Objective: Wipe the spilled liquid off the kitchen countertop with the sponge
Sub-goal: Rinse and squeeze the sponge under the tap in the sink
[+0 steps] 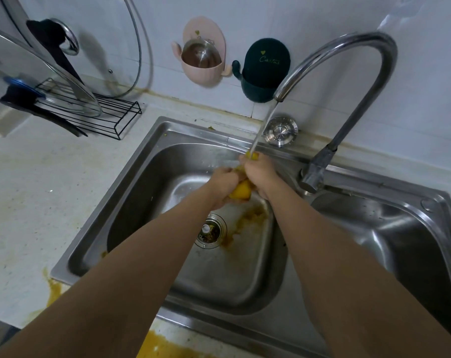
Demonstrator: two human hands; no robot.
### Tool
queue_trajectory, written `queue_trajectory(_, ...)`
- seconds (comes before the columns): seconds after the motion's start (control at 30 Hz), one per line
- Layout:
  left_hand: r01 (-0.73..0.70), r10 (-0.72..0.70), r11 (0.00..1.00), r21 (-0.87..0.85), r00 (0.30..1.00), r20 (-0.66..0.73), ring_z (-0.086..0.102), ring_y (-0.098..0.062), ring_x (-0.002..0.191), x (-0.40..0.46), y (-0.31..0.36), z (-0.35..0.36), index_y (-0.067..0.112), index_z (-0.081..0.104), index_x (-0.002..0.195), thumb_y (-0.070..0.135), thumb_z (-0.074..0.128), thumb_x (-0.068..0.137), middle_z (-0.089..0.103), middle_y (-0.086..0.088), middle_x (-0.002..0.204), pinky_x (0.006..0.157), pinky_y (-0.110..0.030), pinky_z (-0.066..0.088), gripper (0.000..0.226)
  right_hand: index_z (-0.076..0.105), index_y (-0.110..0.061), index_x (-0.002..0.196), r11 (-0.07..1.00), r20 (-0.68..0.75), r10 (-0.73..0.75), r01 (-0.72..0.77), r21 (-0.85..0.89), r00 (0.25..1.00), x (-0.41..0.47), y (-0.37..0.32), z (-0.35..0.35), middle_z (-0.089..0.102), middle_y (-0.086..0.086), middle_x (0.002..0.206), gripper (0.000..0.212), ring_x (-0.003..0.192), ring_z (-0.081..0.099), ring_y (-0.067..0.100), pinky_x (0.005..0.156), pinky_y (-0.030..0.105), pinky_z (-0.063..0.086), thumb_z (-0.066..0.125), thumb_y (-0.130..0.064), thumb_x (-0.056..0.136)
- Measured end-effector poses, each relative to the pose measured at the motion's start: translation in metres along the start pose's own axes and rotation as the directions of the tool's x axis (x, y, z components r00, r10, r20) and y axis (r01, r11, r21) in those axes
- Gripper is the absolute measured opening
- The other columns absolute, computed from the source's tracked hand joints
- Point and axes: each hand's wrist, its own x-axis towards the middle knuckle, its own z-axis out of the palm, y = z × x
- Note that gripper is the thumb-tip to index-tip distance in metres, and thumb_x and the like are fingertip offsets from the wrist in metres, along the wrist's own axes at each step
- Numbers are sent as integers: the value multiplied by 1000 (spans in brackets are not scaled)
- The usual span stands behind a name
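Both hands hold a yellow sponge [241, 191] over the left sink basin [141, 202], under water running from the faucet [348, 60]. My left hand [223, 180] grips its lower part and my right hand [258, 170] is closed around its upper part, where the stream lands. Most of the sponge is hidden by my fingers. Orange-yellow spilled liquid [54, 290] lies on the countertop [25, 202] at the sink's front left corner, and a larger patch of spill [157, 344] sits along the front edge. Orange residue [247, 223] stains the basin floor near the drain [210, 229].
A black wire rack [110, 117] with glass lids [51, 81] stands at the back left. Pink [201, 65] and dark green [260, 71] wall holders hang behind the sink. A second basin [374, 228] lies to the right. A round metal cap [280, 130] sits on the back rim.
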Motion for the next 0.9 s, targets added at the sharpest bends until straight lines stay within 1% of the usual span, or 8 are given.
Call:
queue_trajectory(0.1, -96, 95, 955, 280, 995, 18, 41, -16, 50, 4, -4, 0, 10, 53, 82, -3, 41, 90, 55, -10, 67, 38, -17, 33, 19, 56, -13, 95, 995, 67, 93, -90, -36, 993, -4, 7, 5, 57, 8, 76, 18, 71, 58, 25, 66, 37, 52, 44, -26, 96)
queue_trajectory(0.2, -146, 144, 898, 415, 989, 37, 36, -15, 48, 6, -9, 0, 4, 53, 97, -5, 35, 90, 51, -11, 68, 32, -14, 27, 22, 58, -9, 104, 994, 91, 108, -106, -28, 990, -4, 13, 12, 59, 13, 77, 28, 72, 58, 27, 71, 41, 52, 37, -27, 98)
queue_trajectory(0.3, -146, 150, 919, 366, 988, 19, 36, -12, 44, 5, -16, 0, 3, 53, 109, -4, 32, 94, 45, -6, 64, 28, -11, 25, 27, 59, -11, 97, 990, 122, 127, -119, -70, 984, -5, 15, 13, 61, 16, 89, 26, 79, 60, 30, 72, 42, 54, 38, -27, 97)
queue_trajectory(0.4, 10, -29, 947, 321, 998, 55, 29, -6, 28, 3, -15, -3, 6, 53, 80, 10, 33, 97, 39, -3, 53, 33, -9, 21, 26, 55, -15, 89, 974, 167, 227, -223, -45, 959, -9, 15, 7, 61, 13, 89, 22, 82, 61, 28, 74, 38, 54, 46, -34, 92)
queue_trajectory(0.53, 186, -185, 982, -35, 982, 26, 30, -6, 27, 6, -10, -11, 10, 46, 71, 29, 39, 99, 40, 1, 43, 34, -9, 22, 35, 54, -11, 107, 942, 155, 166, -203, 267, 974, -6, 18, 1, 57, 9, 86, 21, 70, 54, 20, 52, 26, 45, 53, -23, 90)
queue_trajectory(0.67, 19, -85, 946, -324, 978, -191, 69, -23, 69, 16, -10, -15, 3, 57, 108, 38, 64, 87, 67, -16, 89, 63, -36, 59, 41, 51, -16, 96, 982, 70, 58, -69, 174, 996, -1, 14, 2, 58, 8, 80, 8, 60, 55, 18, 47, 25, 47, 50, -22, 92)
queue_trajectory(0.77, -37, 6, 997, -74, 924, -381, 65, -33, 97, 21, -13, -15, 4, 56, 111, 35, 63, 87, 65, -19, 107, 85, -47, 55, 39, 50, -14, 101, 986, 64, 64, -73, 152, 996, 0, 10, 10, 60, 9, 91, 19, 73, 61, 20, 58, 31, 56, 53, -30, 91)
queue_trajectory(0.9, -16, 101, 971, 237, 931, -351, 60, -37, 103, 20, -8, -3, -4, 60, 107, 23, 42, 99, 63, -25, 108, 89, -41, 50, 33, 56, -12, 101, 987, 84, 102, -111, 114, 991, -2, 12, 23, 63, 14, 94, 27, 80, 63, 26, 74, 38, 57, 49, -37, 92)
